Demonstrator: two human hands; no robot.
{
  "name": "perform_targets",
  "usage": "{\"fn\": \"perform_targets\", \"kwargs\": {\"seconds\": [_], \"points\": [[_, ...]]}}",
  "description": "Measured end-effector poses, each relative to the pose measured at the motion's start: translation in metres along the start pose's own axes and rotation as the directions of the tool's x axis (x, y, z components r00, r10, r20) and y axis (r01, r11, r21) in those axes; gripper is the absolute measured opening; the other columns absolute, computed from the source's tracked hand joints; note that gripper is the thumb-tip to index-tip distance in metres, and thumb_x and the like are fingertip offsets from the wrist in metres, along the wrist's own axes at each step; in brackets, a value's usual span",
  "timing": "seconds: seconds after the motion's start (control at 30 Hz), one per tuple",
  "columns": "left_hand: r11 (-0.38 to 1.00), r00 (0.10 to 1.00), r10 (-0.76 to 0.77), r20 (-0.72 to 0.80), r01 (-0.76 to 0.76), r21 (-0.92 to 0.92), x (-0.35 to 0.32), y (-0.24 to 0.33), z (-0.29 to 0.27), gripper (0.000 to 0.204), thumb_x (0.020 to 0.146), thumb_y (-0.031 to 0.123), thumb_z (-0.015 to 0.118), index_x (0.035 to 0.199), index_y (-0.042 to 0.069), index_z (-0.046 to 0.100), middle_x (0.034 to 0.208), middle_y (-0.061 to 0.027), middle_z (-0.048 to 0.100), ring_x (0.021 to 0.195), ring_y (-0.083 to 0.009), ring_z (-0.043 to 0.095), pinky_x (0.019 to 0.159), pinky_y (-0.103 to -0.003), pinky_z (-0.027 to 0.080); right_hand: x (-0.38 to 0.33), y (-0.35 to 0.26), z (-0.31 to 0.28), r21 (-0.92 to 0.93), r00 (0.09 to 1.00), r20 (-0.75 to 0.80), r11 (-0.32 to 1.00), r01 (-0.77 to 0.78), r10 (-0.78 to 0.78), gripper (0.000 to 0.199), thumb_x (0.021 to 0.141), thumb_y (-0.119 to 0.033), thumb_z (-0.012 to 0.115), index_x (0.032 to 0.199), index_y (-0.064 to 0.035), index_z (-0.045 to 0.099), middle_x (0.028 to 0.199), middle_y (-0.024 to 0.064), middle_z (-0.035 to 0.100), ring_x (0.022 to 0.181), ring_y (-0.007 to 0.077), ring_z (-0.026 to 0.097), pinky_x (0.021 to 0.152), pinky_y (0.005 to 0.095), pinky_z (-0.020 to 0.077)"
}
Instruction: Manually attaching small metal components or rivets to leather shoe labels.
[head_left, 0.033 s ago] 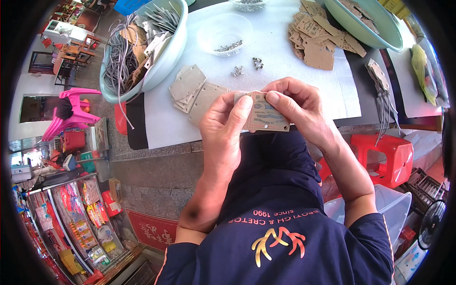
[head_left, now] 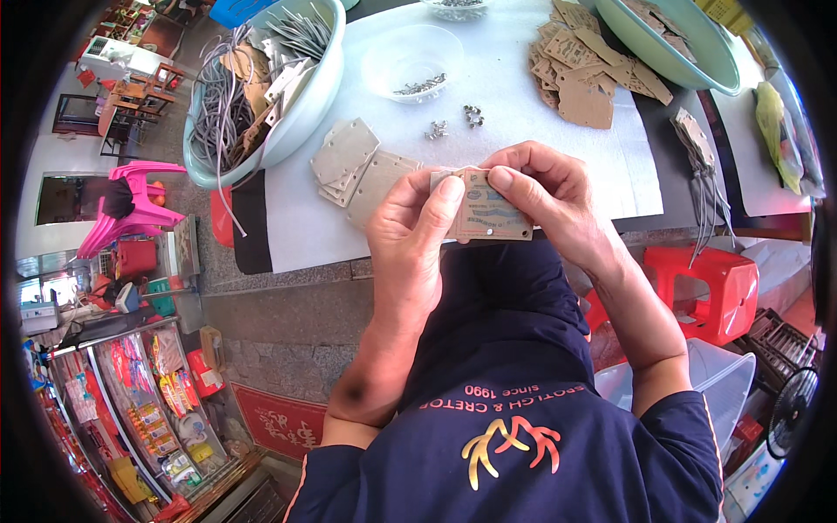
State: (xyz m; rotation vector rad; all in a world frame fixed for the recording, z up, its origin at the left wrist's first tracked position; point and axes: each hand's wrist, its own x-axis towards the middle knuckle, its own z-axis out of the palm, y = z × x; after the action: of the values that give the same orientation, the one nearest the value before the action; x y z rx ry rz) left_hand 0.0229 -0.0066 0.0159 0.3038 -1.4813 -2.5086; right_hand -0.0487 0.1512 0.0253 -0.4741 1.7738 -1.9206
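Observation:
Both my hands hold one small cardboard tag (head_left: 493,216) with a printed face and a hole near its lower edge, just above the table's near edge. My left hand (head_left: 410,240) pinches its left side with the thumb on the front. My right hand (head_left: 554,196) grips its top right corner with thumb and fingers. A short stack of grey punched cardboard plates (head_left: 349,161) lies on the white sheet (head_left: 523,131) just beyond my left hand. A few small metal fasteners (head_left: 453,122) lie loose behind the tag.
A pale green basin (head_left: 301,118) with grey cords and card pieces stands at the far left. A clear bowl (head_left: 414,61) holds metal bits. Brown tags (head_left: 580,74) are piled beside a second green basin (head_left: 689,48). A red stool (head_left: 706,279) stands at my right.

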Motion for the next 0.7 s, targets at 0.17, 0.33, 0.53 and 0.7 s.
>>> {"fn": "perform_targets", "kwargs": {"seconds": [0.17, 0.33, 0.53, 0.7], "points": [[1.000, 1.000, 0.015, 0.025, -0.015, -0.010, -0.004, 0.002, 0.002, 0.016, 0.093, 0.005, 0.062, 0.107, -0.003, 0.061, 0.102, -0.0085, 0.067, 0.090, -0.0096, 0.062, 0.085, -0.025, 0.050, 0.000, 0.006, 0.003, 0.037, 1.000, -0.027, 0.999, -0.005, 0.006, 0.022, 0.096, -0.019, 0.061, 0.104, 0.0011, 0.065, 0.088, 0.0013, 0.065, 0.080, 0.0042, 0.056, 0.070, 0.0212, 0.0466], [0.998, 0.998, -0.042, 0.036, 0.043, -0.040, -0.005, -0.004, -0.008, 0.016, 0.093, 0.004, 0.062, 0.108, -0.001, 0.061, 0.101, -0.0070, 0.067, 0.092, -0.0093, 0.062, 0.086, -0.025, 0.049, -0.005, 0.015, 0.002, 0.046, 1.000, -0.020, 0.999, -0.002, 0.003, 0.021, 0.096, -0.019, 0.061, 0.103, 0.0003, 0.065, 0.087, 0.0014, 0.065, 0.080, 0.0038, 0.056, 0.070, 0.0204, 0.0464], [0.996, 0.996, -0.079, 0.049, 0.081, -0.048, -0.007, -0.011, -0.019, 0.016, 0.093, 0.005, 0.063, 0.107, -0.001, 0.062, 0.099, -0.0060, 0.066, 0.091, -0.0084, 0.061, 0.085, -0.025, 0.049, 0.003, 0.010, -0.004, -0.115, 0.998, 0.061, 0.993, 0.003, 0.004, 0.020, 0.096, -0.019, 0.061, 0.102, -0.0005, 0.066, 0.082, -0.0007, 0.064, 0.076, 0.0036, 0.055, 0.065, 0.0216, 0.0466], [0.995, 0.996, -0.081, 0.029, 0.079, 0.063, -0.006, -0.014, -0.019, 0.016, 0.092, 0.005, 0.063, 0.107, -0.001, 0.062, 0.097, -0.0046, 0.066, 0.088, -0.0067, 0.060, 0.081, -0.022, 0.050, 0.030, 0.021, -0.023, -0.364, 0.990, 0.019, 0.921, 0.136, -0.138, 0.015, 0.092, -0.017, 0.066, 0.097, -0.0023, 0.067, 0.089, -0.0016, 0.065, 0.075, 0.0043, 0.054, 0.067, 0.0217, 0.0447]]}}
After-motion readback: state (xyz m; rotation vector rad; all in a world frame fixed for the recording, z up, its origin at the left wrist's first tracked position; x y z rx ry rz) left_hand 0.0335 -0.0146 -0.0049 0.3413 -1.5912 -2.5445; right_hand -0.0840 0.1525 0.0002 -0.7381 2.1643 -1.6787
